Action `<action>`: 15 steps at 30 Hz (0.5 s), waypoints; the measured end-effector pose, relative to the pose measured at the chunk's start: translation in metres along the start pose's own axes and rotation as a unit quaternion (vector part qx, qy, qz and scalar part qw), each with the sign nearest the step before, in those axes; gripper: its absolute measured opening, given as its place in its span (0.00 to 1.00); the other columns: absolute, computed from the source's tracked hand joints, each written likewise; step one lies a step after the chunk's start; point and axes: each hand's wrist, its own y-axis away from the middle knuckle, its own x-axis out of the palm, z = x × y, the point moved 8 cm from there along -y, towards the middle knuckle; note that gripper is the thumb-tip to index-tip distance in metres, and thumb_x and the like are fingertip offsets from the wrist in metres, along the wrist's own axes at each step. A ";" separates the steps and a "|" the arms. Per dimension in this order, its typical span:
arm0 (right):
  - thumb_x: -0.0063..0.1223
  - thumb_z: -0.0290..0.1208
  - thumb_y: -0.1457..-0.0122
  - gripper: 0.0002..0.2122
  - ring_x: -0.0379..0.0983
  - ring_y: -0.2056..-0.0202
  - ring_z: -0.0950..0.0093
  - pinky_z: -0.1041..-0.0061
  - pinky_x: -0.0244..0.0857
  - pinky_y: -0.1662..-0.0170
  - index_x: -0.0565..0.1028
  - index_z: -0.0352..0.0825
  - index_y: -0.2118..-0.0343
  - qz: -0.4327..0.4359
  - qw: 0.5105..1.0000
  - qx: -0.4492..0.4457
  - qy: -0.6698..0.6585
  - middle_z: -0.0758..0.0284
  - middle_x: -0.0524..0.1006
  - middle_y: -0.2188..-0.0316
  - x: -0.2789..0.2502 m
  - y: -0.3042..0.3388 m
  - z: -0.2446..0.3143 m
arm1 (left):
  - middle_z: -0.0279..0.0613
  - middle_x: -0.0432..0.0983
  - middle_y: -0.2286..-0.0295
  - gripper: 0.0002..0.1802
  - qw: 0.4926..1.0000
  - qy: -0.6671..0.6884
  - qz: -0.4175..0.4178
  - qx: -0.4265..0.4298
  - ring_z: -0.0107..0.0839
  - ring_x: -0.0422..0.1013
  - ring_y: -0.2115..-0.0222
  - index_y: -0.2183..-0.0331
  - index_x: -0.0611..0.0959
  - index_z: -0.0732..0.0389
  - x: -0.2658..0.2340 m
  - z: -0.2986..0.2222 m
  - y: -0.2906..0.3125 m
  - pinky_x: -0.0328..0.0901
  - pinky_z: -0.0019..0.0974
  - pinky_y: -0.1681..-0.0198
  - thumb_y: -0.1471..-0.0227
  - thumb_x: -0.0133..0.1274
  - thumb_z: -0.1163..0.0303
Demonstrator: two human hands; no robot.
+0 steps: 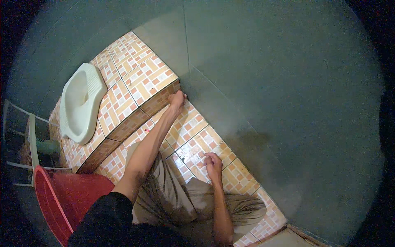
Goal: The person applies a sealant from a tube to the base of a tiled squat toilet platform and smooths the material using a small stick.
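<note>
At the inner corner where the tiled step [138, 109] meets the wall, my left hand [177, 100] is closed low against the tiles. Its fingers are turned away, and whatever they hold is hidden. My right hand [213, 163] hovers over or rests near a wet, shiny patch [189, 153] on the patterned floor tiles [224, 154]. Its fingers are loosely bent and slightly apart, with nothing visible in them. I squat with my legs folded, and my khaki trousers [168, 193] show between the two forearms.
A white squat toilet [88, 123] is set into the raised step at left. A red plastic bucket [88, 187] lies tilted at lower left, beside a pale metal rack [33, 142] and a green container [48, 146]. The grey-green wall [288, 82] rises along the right.
</note>
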 end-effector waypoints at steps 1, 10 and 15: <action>0.39 0.20 0.44 0.08 0.67 0.80 0.80 0.81 0.62 0.74 0.73 0.29 0.66 0.001 1.000 0.000 -0.001 0.68 0.71 0.81 0.001 0.000 0.000 | 0.38 0.67 0.89 0.10 1.000 0.002 -0.002 0.005 0.25 0.59 0.90 0.88 0.72 0.62 -0.001 -0.002 0.000 0.50 0.34 0.87 0.60 0.45 0.74; 0.39 0.20 0.44 0.08 0.67 0.80 0.80 0.80 0.61 0.75 0.73 0.28 0.66 -0.003 1.000 0.000 -0.004 0.67 0.71 0.81 0.000 0.000 0.001 | 0.38 0.68 0.87 0.09 1.000 -0.006 -0.010 0.009 0.24 0.61 0.89 0.87 0.72 0.63 -0.002 0.001 -0.005 0.51 0.32 0.87 0.60 0.45 0.74; 0.40 0.21 0.44 0.08 0.67 0.80 0.79 0.79 0.61 0.75 0.73 0.28 0.67 -0.002 1.000 0.011 -0.003 0.67 0.71 0.81 0.001 0.000 0.000 | 0.39 0.69 0.86 0.08 1.000 0.007 0.005 0.014 0.24 0.62 0.89 0.84 0.74 0.65 -0.004 0.007 -0.018 0.53 0.31 0.87 0.58 0.45 0.74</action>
